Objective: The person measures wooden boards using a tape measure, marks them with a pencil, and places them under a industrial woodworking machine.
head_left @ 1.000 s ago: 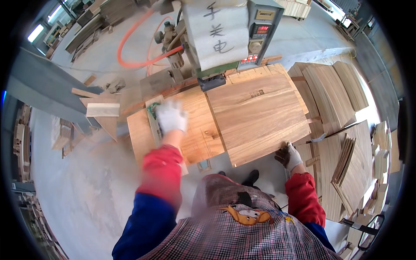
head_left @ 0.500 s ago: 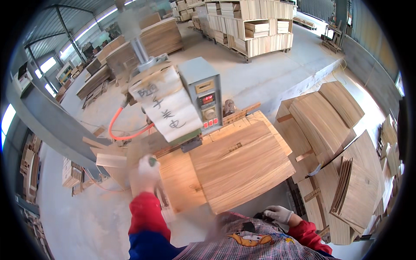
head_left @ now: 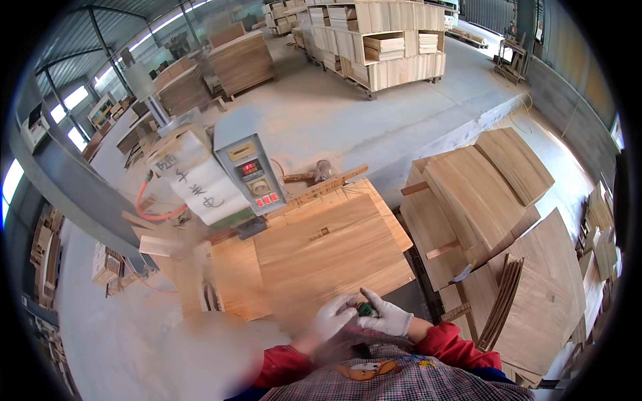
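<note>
Close to my checked apron (head_left: 401, 371), both hands in white gloves meet over the work table's near edge. My left hand (head_left: 334, 317) has its fingers bent around a small dark green object (head_left: 366, 309), whose kind I cannot make out. From the other side my right hand (head_left: 388, 317) closes on the same object, thumb raised. Just beyond the hands a large brown wooden panel (head_left: 328, 250) lies flat on the lighter wooden table top (head_left: 234, 267). A small dark mark shows near the panel's far part.
At the table's far left stands a grey control box (head_left: 244, 160) with a display and red switches, beside a paper-covered machine head (head_left: 200, 184). Stacked wooden panels (head_left: 481, 190) rise on the right. A wooden fence strip (head_left: 328, 185) runs along the table's far edge.
My left hand has come from the table's left side back to my apron, with the green object. The right hand has risen to meet it. The view has shifted, moving the machine leftward.
</note>
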A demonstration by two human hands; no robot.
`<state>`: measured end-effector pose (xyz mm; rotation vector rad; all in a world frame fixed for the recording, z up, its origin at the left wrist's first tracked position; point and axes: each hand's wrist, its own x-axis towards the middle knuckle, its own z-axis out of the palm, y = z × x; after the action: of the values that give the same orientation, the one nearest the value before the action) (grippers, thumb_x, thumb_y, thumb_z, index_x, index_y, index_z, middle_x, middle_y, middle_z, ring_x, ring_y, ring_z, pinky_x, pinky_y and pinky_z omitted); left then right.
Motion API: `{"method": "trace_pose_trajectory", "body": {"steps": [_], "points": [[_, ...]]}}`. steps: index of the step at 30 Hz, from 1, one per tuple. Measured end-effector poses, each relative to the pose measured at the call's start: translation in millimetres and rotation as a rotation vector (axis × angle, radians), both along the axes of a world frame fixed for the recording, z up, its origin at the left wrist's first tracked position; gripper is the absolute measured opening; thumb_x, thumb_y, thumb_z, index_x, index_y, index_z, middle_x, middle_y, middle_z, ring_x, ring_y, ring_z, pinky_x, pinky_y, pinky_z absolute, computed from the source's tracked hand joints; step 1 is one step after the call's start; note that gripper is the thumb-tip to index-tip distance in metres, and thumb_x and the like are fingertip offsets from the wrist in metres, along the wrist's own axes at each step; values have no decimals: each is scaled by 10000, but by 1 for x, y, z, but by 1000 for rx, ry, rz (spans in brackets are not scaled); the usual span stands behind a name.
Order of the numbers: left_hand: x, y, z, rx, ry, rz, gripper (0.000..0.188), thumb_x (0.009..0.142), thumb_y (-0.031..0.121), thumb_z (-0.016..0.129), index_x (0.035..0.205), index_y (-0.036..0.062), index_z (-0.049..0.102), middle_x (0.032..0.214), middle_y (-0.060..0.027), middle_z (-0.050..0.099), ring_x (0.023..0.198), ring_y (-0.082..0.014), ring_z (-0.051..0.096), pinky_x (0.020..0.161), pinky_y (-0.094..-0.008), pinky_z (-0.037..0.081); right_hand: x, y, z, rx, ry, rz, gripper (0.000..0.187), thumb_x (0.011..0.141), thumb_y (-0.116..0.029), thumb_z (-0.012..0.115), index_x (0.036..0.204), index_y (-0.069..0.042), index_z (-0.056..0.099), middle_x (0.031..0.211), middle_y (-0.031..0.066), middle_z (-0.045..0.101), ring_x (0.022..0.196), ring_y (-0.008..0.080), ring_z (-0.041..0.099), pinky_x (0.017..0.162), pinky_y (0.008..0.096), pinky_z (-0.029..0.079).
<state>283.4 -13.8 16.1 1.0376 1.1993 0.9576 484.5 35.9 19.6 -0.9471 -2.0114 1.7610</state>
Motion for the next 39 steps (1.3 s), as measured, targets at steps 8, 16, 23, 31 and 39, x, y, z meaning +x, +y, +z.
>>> {"method": "trace_pose_trajectory", "body": {"steps": [8,16,23,31,39], "points": [[-11,0,-34,-75,497,-178,267,849,215,663,1041,36,617,956,-100,650,889,-174,611,807,-301,478,-10,19,0,384,-263,283,883,826,-588,559,1435,-39,233,1116,299,582,1024,426,579,862,433,470],[-26,41,-4,71,485,-254,159,822,183,655,865,46,587,840,-75,633,773,-161,597,718,-303,482,-22,66,9,497,-277,236,493,841,-408,560,1228,-107,518,1024,210,626,896,391,616,786,467,493],[-185,45,-36,-215,282,532,89,852,103,610,824,29,569,721,-79,624,605,-145,607,538,-273,508,9,171,-10,483,-787,-67,294,807,-361,578,882,-92,672,884,180,661,860,357,628,780,442,503],[-244,89,-100,-352,1017,666,259,819,267,613,959,53,658,892,-151,675,840,-285,654,775,-363,496,-26,222,-12,490,-1038,-57,353,864,-421,536,915,-107,689,933,176,656,893,346,630,798,427,502],[-213,131,-64,-447,1175,587,275,837,317,580,889,51,628,908,-173,671,879,-343,638,777,-430,486,-33,269,-9,454,-1102,-19,360,856,-420,544,895,-92,687,944,168,660,907,338,627,807,421,501]]}}
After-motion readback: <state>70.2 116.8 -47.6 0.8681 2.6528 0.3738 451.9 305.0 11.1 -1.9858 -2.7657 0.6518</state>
